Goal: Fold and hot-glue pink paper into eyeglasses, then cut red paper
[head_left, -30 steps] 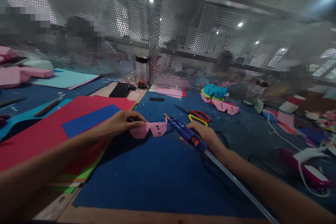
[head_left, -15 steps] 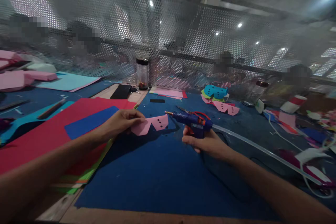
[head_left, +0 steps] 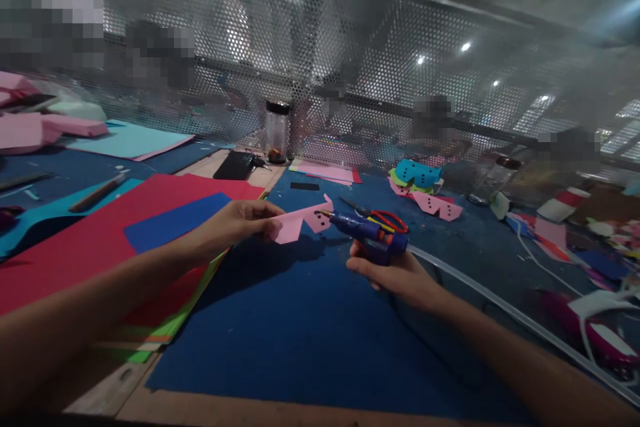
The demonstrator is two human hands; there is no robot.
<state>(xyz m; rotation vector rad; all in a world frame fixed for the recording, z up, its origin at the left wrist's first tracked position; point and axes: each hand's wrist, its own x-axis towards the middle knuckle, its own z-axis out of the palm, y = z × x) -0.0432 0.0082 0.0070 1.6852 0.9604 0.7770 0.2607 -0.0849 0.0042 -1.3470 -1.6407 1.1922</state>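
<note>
One head-worn camera gives the only view, looking forward and down from above the near edge of the bench (head_left: 240, 410), with the left hand (head_left: 247, 223) and right hand (head_left: 400, 273) close before it and a perforated metal screen (head_left: 240, 80) farther back.

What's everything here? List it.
Dotted paper piece: one, pink, centre
Glue gun: one, blue, centre
Glue stick: one, translucent, gun's rear
Scissors: one, red and yellow, beyond gun
Dotted cutouts: several, blue, green, pink, right
Stacked sheets: several, red uppermost, left
Long strip: one, blue, atop stack
Flat object: one, black, beyond stack
Small strip: one, black, back centre
Mesh screen: one, grey, back
Lidded jars: two, clear, back
Table covering: one, blue, foreground
Scraps: many, mixed colours, right
Blurred item: one, magenta, right
Left hand: one, holding paper
Right hand: one, holding gun
</note>
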